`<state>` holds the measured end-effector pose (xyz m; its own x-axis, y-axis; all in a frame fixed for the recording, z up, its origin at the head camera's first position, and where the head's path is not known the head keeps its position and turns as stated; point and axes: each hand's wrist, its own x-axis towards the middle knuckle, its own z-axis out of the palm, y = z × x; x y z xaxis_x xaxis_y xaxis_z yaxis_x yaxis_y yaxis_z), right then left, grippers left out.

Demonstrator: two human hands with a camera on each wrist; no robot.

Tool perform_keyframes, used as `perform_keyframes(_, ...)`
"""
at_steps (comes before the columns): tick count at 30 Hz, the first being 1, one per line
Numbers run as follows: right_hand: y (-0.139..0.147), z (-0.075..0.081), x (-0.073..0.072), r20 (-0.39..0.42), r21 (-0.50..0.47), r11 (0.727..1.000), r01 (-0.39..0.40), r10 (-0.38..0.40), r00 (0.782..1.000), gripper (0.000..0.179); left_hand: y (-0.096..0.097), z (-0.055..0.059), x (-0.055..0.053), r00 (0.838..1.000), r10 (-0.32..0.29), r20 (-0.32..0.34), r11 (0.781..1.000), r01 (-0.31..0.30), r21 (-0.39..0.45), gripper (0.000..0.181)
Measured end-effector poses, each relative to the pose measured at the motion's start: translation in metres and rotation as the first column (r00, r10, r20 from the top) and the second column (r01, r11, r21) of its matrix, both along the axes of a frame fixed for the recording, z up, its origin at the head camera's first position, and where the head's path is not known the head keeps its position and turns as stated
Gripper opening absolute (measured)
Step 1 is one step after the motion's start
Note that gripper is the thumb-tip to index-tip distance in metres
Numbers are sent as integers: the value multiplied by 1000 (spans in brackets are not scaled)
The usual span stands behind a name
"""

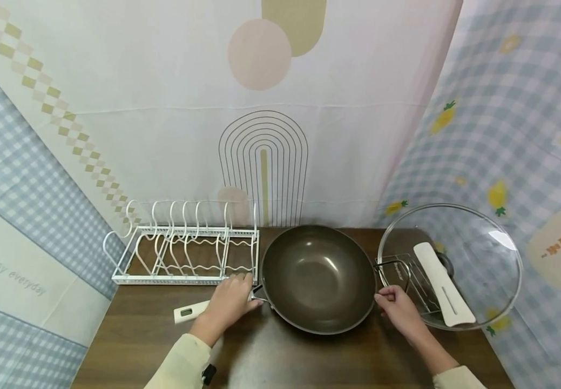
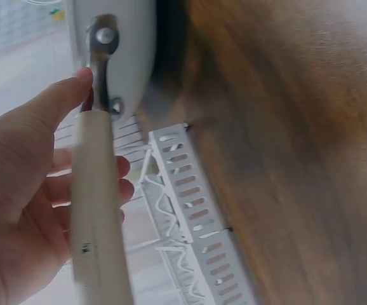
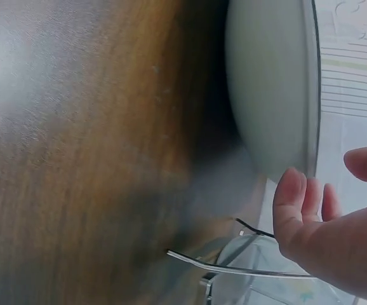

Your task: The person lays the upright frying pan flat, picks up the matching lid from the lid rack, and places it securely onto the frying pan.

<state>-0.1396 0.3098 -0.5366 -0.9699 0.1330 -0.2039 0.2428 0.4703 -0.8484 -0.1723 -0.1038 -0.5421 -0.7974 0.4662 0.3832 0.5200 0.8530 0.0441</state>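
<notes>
A wok (image 1: 316, 275) with a dark brown inside and a pale outside (image 3: 266, 76) is at the middle of the table. My left hand (image 1: 231, 297) grips its cream handle (image 2: 98, 203) near the metal neck, the thumb (image 2: 69, 95) along one side and the fingers round the other. On the wok's opposite side is my right hand (image 1: 399, 308), its fingertips right at the rim. In the right wrist view that hand (image 3: 336, 235) has slightly bent fingers and a thumb held apart from them. The wok's underside shows above the wood in that view.
A white wire rack (image 1: 183, 279) with upright loops stands at the back left, close beside the wok. At the right a wire stand (image 1: 409, 270) carries a large glass lid (image 1: 484, 254) and a long white slotted tool (image 1: 438, 275). Patterned cloth (image 1: 178, 135) hangs behind the table (image 1: 129, 335).
</notes>
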Motion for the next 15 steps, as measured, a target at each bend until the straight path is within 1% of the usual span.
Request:
perform_keyframes(2, 0, 4, 0, -8, 8, 1000, -3, 3, 1000, 31, 0, 3, -1, 1000, -6, -28, 1000, 6, -13, 64)
perform_keyframes(3, 0, 7, 0, -12, 7, 1000, -6, 6, 1000, 31, 1, 5, -2, 999, -8, -32, 1000, 8, -15, 65)
perform_keyframes(5, 1, 11, 0, -14, 7, 1000, -12, 12, 1000, 32, 1, 8, -3, 1000, -11, -25, 1000, 11, -18, 66)
perform_keyframes(7, 1, 16, 1, -16, 10, 1000, -21, 21, 1000, 33, 2, 12, -3, 1000, -17, -10, 1000, 17, -15, 63)
perform_keyframes(10, 1, 24, 3, -40, 25, 999, -47, 48, 998, 35, 4, 17, -3, 999, -32, -11, 999, 32, -5, 60)
perform_keyframes(13, 1, 30, 5, -91, 91, 993, -72, 80, 993, 34, 9, 22, -3, 997, -65, -33, 998, 66, 12, 58)
perform_keyframes(15, 0, 33, 7, -139, 164, 983, -82, 106, 985, 33, 12, 25, -4, 995, -91, -46, 995, 92, 27, 58)
